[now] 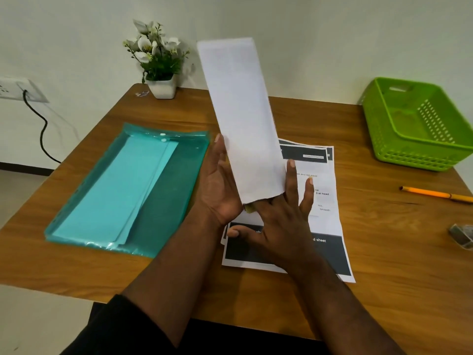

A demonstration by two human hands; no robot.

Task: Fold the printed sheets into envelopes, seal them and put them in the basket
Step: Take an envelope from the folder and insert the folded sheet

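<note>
Envelope (240, 119): held upright over the printed sheets (325, 221), open end down, probably for loading.
Left hand (217, 185): cradled its left edge, fingers hidden behind.
Right hand (279, 226): fingers straight, spread at the mouth.
Basket (414, 124): far right of the table (179, 272), nothing visible inside.

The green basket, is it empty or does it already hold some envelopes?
Empty. The green basket shows only its bare floor and perforated walls, with no envelope inside.
</note>
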